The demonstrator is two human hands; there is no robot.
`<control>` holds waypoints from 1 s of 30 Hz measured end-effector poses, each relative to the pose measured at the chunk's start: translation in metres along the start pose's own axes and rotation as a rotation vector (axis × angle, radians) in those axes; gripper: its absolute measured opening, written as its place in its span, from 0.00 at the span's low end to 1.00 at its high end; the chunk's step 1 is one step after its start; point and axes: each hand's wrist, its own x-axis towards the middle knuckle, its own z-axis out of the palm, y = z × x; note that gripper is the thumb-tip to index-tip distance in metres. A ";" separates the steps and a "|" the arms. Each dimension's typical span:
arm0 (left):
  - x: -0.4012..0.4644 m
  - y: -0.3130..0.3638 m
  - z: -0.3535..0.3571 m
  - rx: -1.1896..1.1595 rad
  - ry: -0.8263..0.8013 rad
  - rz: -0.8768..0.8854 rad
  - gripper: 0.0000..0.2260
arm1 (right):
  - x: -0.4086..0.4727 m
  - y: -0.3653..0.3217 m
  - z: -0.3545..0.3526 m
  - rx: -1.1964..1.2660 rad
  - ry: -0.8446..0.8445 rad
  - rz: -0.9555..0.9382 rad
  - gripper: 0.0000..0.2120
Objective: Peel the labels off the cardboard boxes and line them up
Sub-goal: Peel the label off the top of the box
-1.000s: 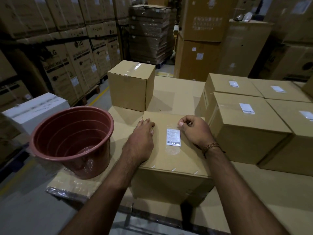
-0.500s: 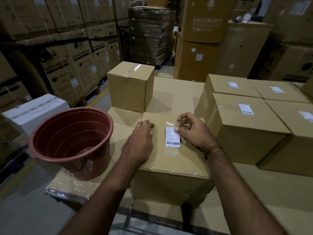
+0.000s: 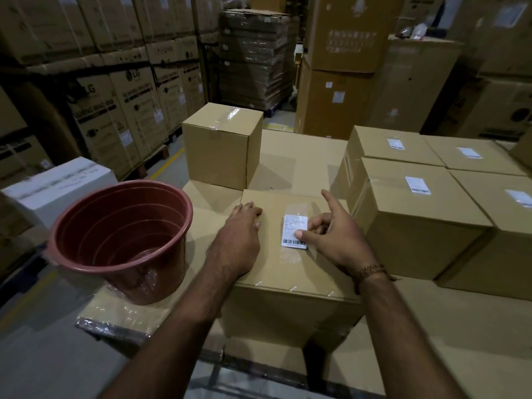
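My right hand pinches the barcode label's edge, left hand flat, bracing the box; next, peel slowly.

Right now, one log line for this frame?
step: peel label | left hand: flat on box | right hand: thumb on label | label: on box | bucket: left of box

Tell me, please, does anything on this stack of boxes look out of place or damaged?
Nothing looks damaged. The one odd item is the reddish-brown plastic tub, tilted among the cardboard boxes. The front box still carries its label, with the right hand picking at it and the left hand steadying the box.
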 end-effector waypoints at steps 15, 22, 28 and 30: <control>-0.001 0.000 0.000 -0.012 -0.006 0.006 0.18 | -0.024 0.010 0.017 -0.005 0.155 -0.090 0.19; -0.001 0.000 0.000 -0.006 0.003 0.008 0.18 | -0.025 0.011 0.014 0.018 0.112 -0.101 0.19; -0.001 0.000 0.001 -0.012 0.004 0.000 0.18 | -0.026 0.011 0.013 0.026 0.097 -0.100 0.13; -0.001 0.001 0.000 -0.011 0.001 -0.002 0.18 | -0.025 0.012 0.014 0.037 0.072 -0.096 0.12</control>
